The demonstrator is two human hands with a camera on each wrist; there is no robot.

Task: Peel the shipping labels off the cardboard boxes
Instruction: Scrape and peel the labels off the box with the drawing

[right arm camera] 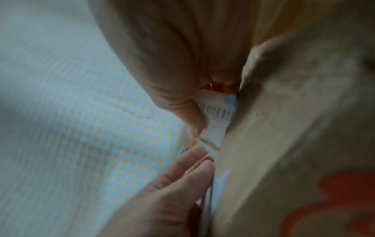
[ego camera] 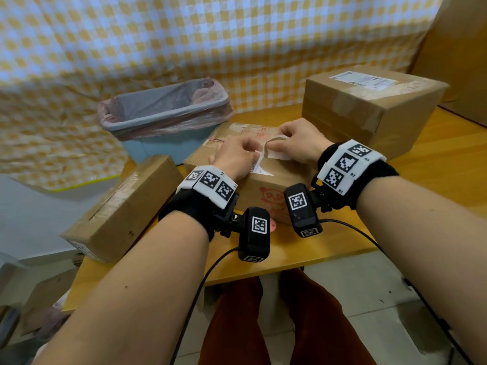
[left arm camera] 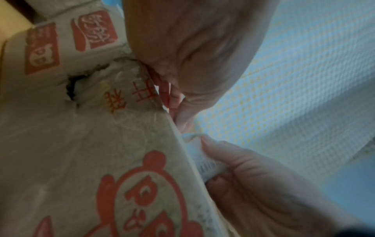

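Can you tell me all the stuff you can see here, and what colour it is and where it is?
Brown cardboard box with red bear print: one, middle of the table, under both hands.
White shipping label with barcode: one, partly peeled off that box's top.
Large brown cardboard box: one, back right, white label on top.
Long brown cardboard box: one, left, at the table edge.
Light blue plastic bin with pink bag liner: one, back left.
Yellow wooden table: one, under the boxes.
Yellow-and-white checked cloth: one, hanging behind.
Left hand: one, pinches the label.
Right hand: one, pinches the lifted label edge.
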